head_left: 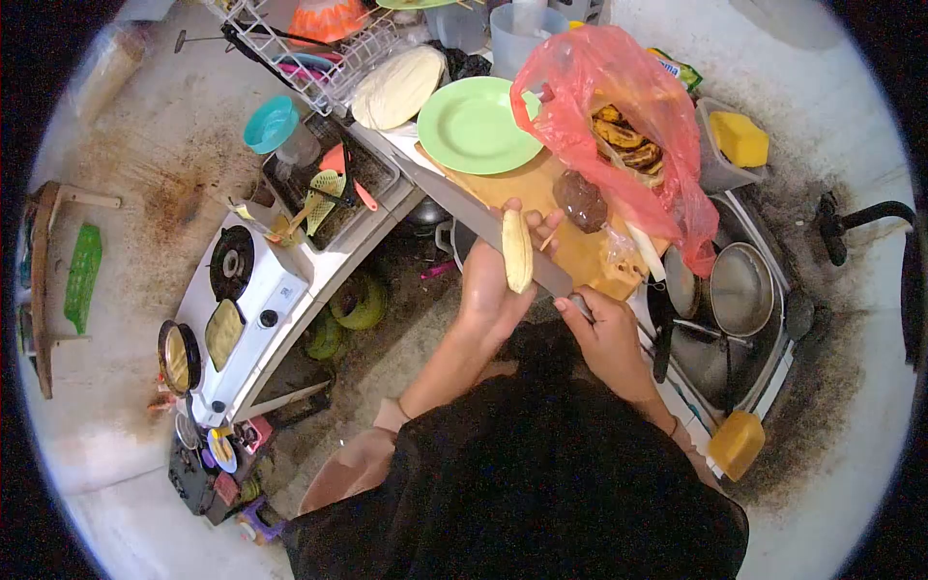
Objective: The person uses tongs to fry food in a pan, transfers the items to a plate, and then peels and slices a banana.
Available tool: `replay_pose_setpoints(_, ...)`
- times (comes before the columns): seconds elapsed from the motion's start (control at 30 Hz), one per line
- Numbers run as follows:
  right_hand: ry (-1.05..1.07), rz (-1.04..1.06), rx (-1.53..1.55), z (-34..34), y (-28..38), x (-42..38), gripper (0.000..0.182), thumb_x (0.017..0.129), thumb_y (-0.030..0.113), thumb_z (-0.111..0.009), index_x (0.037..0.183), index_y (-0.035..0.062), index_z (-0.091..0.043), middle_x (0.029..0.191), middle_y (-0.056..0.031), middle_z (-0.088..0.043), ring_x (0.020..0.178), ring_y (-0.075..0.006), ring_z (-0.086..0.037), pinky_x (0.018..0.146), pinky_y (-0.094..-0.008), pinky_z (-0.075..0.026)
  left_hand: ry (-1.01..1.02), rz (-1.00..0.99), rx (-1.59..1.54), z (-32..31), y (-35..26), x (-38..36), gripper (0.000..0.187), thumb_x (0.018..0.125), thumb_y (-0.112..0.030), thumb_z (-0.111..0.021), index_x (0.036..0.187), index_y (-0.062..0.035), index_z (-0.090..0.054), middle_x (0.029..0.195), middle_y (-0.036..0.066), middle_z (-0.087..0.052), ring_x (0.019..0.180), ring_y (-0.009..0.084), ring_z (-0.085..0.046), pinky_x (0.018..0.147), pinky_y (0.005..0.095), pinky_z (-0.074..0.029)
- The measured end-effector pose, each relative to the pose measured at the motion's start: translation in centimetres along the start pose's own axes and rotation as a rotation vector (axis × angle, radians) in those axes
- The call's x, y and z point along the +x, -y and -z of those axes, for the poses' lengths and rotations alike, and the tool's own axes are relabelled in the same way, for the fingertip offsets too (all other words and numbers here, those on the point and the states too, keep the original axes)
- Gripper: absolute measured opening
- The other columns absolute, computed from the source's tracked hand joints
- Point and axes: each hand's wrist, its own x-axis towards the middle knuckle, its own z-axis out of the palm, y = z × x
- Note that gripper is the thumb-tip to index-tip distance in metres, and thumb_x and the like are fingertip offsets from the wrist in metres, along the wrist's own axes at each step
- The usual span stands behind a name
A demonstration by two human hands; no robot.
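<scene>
A peeled, pale yellow banana (517, 253) lies upright across the palm and fingers of my left hand (488, 285), which is turned palm up. My right hand (607, 338) is wrapped round the handle of a long knife (464, 203). The wide blade passes behind the banana, across my left palm, and points to the upper left. Beyond my hands is a wooden board (483, 182) with a green plate (480, 124) on its far left part. A bag of something dark brown (581, 201) rests on the board beside a red plastic bag (619, 87) that holds banana peels or ripe bananas (626, 140).
A sink (696, 362) with pans (741, 290) is at the right. To the left are a white stove (253, 314) and a dark tray (372, 188) with utensils. A dish rack (290, 58) and a round white stack (398, 87) stand at the back. A yellow sponge (737, 445) lies by the sink.
</scene>
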Motion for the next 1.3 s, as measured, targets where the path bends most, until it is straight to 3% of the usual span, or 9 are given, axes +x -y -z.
replay_pose_setpoints(0.13,-0.051,0.040,0.014,-0.5,-0.3,0.3,0.031,0.082,0.031,-0.055,0.076,0.0004,-0.056,0.065,-0.0183,-0.056,0.061,-0.0341,-0.056,0.054,-0.0399,-0.042,0.046,0.013,-0.007,0.7,0.3,0.4,0.018,0.092,-0.023,-0.037,0.100,-0.0105,-0.046,0.092,0.004,-0.055,0.111,0.0214,-0.046,0.088,0.0359,-0.036)
replay_pose_setpoints(0.33,-0.120,0.054,-0.068,-1.1,-0.4,0.7,0.032,0.082,0.031,-0.055,0.073,0.0001,-0.055,0.065,-0.0182,-0.056,0.061,-0.0361,-0.055,0.055,-0.0414,-0.042,-0.015,0.028,0.063,0.2,0.2,0.2,0.027,0.092,-0.024,-0.034,0.113,-0.0088,-0.042,0.120,0.009,-0.046,0.118,0.0232,-0.038,0.091,0.0369,-0.033)
replay_pose_setpoints(0.73,-0.142,0.014,-0.105,-1.6,-1.0,1.4,0.035,0.081,0.034,-0.055,0.073,0.0000,-0.054,0.070,-0.0188,-0.057,0.065,-0.0362,-0.055,0.058,-0.0421,-0.042,0.113,0.024,0.045,1.6,1.0,1.2,0.040,0.093,-0.024,-0.026,0.127,-0.0039,-0.030,0.132,0.015,-0.034,0.126,0.0261,-0.027,0.103,0.0377,-0.022)
replay_pose_setpoints(0.93,-0.208,0.035,-0.195,-1.4,-1.5,1.6,0.033,0.080,0.034,-0.056,0.075,0.0016,-0.054,0.072,-0.0159,-0.059,0.065,-0.0340,-0.057,0.057,-0.0410,-0.044,0.121,0.059,0.051,1.9,1.3,1.2,0.043,0.094,-0.028,-0.026,0.127,-0.0021,-0.031,0.130,0.015,-0.037,0.123,0.0254,-0.031,0.102,0.0341,-0.025)
replay_pose_setpoints(1.03,-0.250,0.056,-0.262,-1.3,-2.0,1.8,0.032,0.079,0.035,-0.057,0.077,0.0026,-0.055,0.073,-0.0143,-0.059,0.065,-0.0320,-0.058,0.056,-0.0397,-0.045,0.054,0.104,0.050,2.1,1.4,0.6,0.045,0.094,-0.032,-0.026,0.127,-0.0022,-0.032,0.124,0.013,-0.043,0.117,0.0233,-0.041,0.096,0.0314,-0.036)
replay_pose_setpoints(1.13,-0.317,0.072,-0.327,-1.2,-2.9,1.9,0.032,0.078,0.035,-0.058,0.078,0.0031,-0.056,0.073,-0.0132,-0.058,0.064,-0.0307,-0.058,0.053,-0.0386,-0.045,-0.064,0.154,0.157,2.3,1.4,-0.2,0.042,0.093,-0.022,-0.035,0.128,0.0004,-0.030,0.122,0.013,-0.044,0.111,0.0193,-0.044,0.096,0.0337,-0.037)
replay_pose_setpoints(1.23,-0.350,0.085,-0.414,-0.8,-3.2,2.1,0.032,0.077,0.036,-0.059,0.079,0.0040,-0.056,0.072,-0.0113,-0.057,0.063,-0.0290,-0.058,0.051,-0.0370,-0.046,0.035,0.046,0.299,3.3,2.6,-0.1,0.036,0.091,-0.019,-0.041,0.123,-0.0009,-0.038,0.108,0.009,-0.053,0.096,0.0173,-0.055,0.083,0.0276,-0.048)
replay_pose_setpoints(1.3,-0.379,0.112,-0.466,-0.7,-3.4,2.2,0.032,0.076,0.037,-0.060,0.078,0.0048,-0.057,0.071,-0.0101,-0.056,0.062,-0.0276,-0.058,0.049,-0.0361,-0.046,0.014,0.062,0.314,3.7,2.6,0.1,0.037,0.089,-0.014,-0.045,0.122,0.0001,-0.038,0.106,0.010,-0.054,0.095,0.0171,-0.056,0.085,0.0295,-0.047)
